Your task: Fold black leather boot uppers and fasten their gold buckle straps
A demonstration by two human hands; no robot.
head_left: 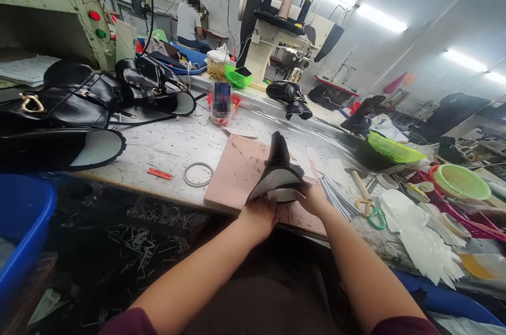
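The left hand (259, 218) is closed on the near left edge of a black leather piece (279, 151) with a pale lining, and the right hand (314, 200) grips its right edge, so that the piece is held over a pink board (229, 174) at the front of the table (134, 163). Left of the board lie a ring (197, 185), a red strip (160, 173) and several black leather bags (81, 87).
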